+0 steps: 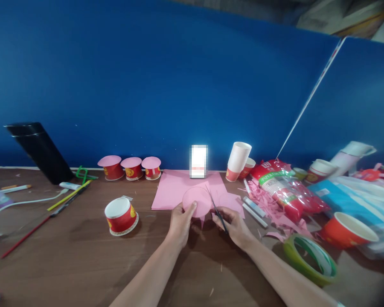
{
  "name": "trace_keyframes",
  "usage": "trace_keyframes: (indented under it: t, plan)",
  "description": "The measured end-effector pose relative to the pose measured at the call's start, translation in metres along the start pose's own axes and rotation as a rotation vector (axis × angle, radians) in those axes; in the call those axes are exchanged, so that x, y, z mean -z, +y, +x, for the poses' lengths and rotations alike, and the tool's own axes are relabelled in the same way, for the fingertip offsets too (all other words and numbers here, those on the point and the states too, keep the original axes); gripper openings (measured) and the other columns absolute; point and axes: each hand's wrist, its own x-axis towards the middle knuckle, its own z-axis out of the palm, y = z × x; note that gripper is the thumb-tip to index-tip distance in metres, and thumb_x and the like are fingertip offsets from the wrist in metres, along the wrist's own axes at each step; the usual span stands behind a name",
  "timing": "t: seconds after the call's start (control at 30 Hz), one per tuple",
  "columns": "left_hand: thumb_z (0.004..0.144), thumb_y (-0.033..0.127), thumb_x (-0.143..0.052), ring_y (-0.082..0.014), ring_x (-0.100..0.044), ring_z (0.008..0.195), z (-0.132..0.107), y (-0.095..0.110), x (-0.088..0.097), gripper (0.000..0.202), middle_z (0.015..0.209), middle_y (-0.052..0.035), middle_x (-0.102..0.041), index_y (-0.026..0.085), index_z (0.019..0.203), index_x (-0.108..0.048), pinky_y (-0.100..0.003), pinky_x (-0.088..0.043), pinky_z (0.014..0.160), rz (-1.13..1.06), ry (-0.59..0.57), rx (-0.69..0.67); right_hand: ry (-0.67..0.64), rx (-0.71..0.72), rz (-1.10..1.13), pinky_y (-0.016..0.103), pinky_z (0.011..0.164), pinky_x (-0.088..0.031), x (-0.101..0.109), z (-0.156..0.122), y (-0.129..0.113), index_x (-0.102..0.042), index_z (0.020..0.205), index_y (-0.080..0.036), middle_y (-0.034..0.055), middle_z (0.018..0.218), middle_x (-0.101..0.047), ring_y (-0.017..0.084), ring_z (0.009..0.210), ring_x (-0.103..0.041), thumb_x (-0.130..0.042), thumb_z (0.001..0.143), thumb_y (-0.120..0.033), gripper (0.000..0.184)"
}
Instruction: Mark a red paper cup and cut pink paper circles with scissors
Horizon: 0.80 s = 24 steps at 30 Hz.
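Your left hand point(181, 222) grasps the disc point(200, 199); your right hand point(236, 227) has the scissors point(222, 219) in its grip, by the disc's edge. Sheets point(169, 192) lie on the counter point(156, 228).

Lit screen point(199, 160) pixelated, its content unreadable

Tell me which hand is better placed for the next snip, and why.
Probably the right hand: it holds the scissors beside the edge of the pink paper circle, while the left hand grips that circle, thumb on top.
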Motion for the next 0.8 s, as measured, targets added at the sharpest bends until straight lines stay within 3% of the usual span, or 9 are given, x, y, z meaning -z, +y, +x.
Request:
trace_keyframes:
  t: [0.47, 0.8]
  plan:
    - [0.065, 0.039, -0.068, -0.0129, -0.055, 0.056, 0.0001, -0.0008, 0.0022, 0.035, 0.063, -0.0040, -0.062, 0.009, 0.082, -0.062, -0.024, -0.045, 0.054, 0.036, -0.034, -0.010, -0.012, 0.031, 0.050, 0.020, 0.049, -0.033, -0.0001, -0.0002, 0.0002, -0.059, 0.094, -0.016, -0.0026, 0.063, -0.047, 0.008, 0.055, -0.041, -0.062, 0.076, -0.037, 0.028]
    - [0.064, 0.039, -0.068, -0.0107, -0.051, 0.047, -0.0030, 0.0053, -0.0018, 0.034, 0.056, -0.0014, -0.058, 0.010, 0.079, -0.061, -0.023, -0.042, 0.047, 0.025, -0.012, 0.035, -0.012, 0.033, 0.001, 0.020, 0.047, -0.031, 0.0006, -0.0005, -0.0045, -0.060, 0.092, -0.014, -0.0028, 0.061, -0.045, 0.008, 0.054, -0.038, -0.061, 0.076, -0.038, 0.029]
